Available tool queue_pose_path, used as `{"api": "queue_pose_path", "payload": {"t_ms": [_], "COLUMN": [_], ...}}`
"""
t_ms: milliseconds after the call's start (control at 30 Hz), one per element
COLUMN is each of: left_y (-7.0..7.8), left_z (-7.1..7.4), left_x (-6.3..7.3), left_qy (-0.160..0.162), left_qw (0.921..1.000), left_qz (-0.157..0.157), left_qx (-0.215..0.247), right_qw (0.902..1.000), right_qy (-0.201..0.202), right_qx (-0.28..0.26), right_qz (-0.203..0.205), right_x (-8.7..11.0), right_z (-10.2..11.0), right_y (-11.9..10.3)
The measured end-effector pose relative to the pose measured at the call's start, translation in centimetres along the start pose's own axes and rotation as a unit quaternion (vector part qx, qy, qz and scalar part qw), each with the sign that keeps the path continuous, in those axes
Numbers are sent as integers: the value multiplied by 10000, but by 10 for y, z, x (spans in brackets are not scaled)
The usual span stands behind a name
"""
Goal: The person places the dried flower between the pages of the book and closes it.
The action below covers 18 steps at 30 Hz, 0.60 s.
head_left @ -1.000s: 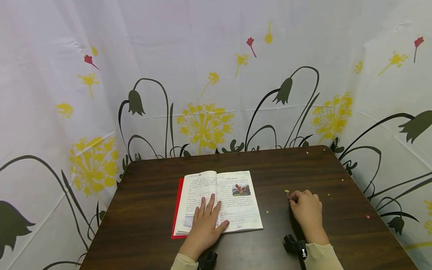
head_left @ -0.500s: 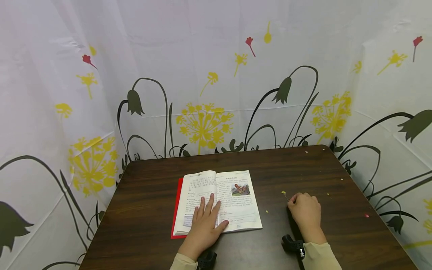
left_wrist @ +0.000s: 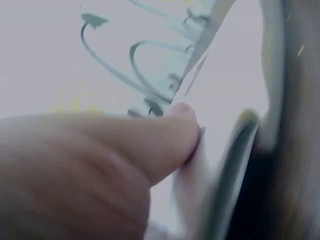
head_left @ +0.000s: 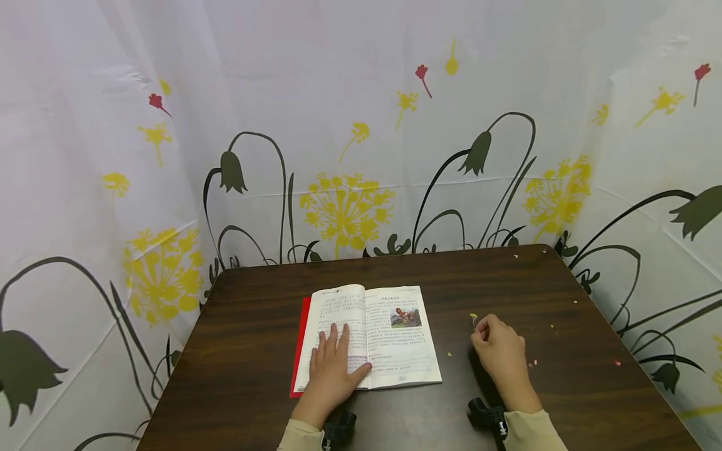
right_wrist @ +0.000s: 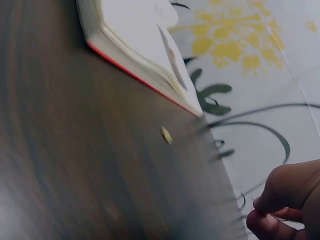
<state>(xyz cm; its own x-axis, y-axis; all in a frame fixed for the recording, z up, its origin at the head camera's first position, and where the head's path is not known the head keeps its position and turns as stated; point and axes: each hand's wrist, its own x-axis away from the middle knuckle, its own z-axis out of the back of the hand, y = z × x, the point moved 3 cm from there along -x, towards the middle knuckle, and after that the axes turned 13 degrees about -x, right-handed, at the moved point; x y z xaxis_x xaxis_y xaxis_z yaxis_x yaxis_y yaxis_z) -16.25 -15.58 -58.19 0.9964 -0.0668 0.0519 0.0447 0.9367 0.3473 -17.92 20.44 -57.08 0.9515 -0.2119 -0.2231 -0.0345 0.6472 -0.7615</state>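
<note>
An open book with a red cover edge lies on the dark wooden table. My left hand rests with fingers spread on its left page, thumb near the fold; in the left wrist view the thumb touches the white paper. To the right of the book, my right hand pinches the thin stem of a small yellow flower between thumb and fingertips. In the right wrist view the thumb and finger meet, and the flower cannot be made out there.
A small yellow petal-like bit lies between the book and my right hand. Pink bits and other specks are scattered on the right side of the table. Behind hangs a white flower-patterned curtain.
My left hand has shifted left across the page. The right hand has moved slightly left with the flower, whose stem now stands more upright. Pink bits beside that hand have come into view.
</note>
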Motion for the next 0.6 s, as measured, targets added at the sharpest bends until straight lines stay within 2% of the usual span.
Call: {"api": "queue_pose_path", "payload": {"t_ms": [133,267,433,533,600], "left_y": [-19,-25,-29,-31,-32], "left_z": [9,16,25,30,31], "left_x": [2,10,18,18,15], "left_qy": [236,368,665,884,990], "left_qw": [9947,9855,9720,9689,9687], "left_qz": [994,1562,2013,2089,2117], "left_qx": [-153,-549,-1012,-986,-835], "right_qw": [9967,9864,9721,9625,9493], "right_qy": [-71,-165,-565,-976,-1268], "right_qx": [-779,-1634,-2269,-2527,-2876], "right_qz": [211,94,173,110,-94], "right_x": [8,21,33,30,27], "right_z": [-19,-52,-102,-126,-134], "right_y": [-26,-61,-93,-94,-89]}}
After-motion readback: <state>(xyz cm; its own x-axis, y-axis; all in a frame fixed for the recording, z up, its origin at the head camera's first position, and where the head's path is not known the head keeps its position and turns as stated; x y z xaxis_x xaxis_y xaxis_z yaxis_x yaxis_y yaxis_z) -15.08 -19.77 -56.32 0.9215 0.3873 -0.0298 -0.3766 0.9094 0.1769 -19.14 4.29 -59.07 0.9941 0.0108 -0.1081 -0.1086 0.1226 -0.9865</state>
